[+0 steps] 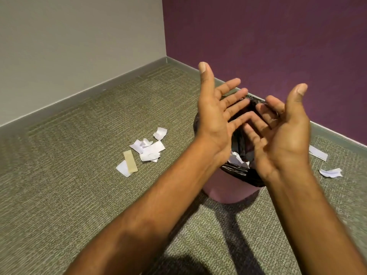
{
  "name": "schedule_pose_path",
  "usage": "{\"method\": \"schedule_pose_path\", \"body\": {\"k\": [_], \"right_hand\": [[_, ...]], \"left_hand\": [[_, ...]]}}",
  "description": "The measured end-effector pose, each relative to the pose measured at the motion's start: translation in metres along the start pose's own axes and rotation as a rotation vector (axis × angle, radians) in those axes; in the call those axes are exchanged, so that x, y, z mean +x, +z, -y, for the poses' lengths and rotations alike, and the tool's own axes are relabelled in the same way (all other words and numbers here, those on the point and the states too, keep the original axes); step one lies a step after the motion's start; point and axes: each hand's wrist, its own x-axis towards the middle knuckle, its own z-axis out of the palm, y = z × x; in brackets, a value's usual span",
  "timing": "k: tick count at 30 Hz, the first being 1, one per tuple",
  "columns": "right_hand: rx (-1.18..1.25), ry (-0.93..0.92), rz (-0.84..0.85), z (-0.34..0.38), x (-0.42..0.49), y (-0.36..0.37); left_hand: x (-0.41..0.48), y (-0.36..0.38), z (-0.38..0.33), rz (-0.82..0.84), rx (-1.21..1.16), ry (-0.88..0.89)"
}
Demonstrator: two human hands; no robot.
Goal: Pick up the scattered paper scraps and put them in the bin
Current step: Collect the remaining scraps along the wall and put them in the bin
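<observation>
A pink bin (230, 192) lined with a black bag stands on the carpet near the purple wall. White paper (237, 158) lies inside it. My left hand (216, 116) and my right hand (282, 133) hover over the bin's mouth, palms facing each other, fingers spread, holding nothing. A cluster of white scraps (151, 148) lies on the carpet left of the bin, with a tan strip (130, 161) and another white scrap (123, 168) beside it. Two white scraps lie right of the bin, one (317, 152) farther and one (330, 173) nearer.
Green-grey carpet (79, 175) covers the floor. A pale wall (79, 46) meets the purple wall (268, 36) in the corner behind the bin. My shadow falls on the carpet at the bottom of the view.
</observation>
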Motion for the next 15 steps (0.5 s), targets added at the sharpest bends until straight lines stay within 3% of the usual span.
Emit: {"method": "schedule_pose_path", "body": {"k": [2,7,15], "right_hand": [[0.007,-0.013,0.061,-0.005,0.006,-0.002],[-0.008,-0.053,0.011,-0.026,0.007,0.014],[-0.084,0.035,0.283,-0.086,-0.005,0.071]], "left_hand": [[-0.004,-0.009,-0.004,0.001,-0.040,0.088],[-0.014,-0.042,-0.018,-0.024,-0.074,0.233],[0.016,-0.147,-0.026,-0.311,0.003,0.395]]}}
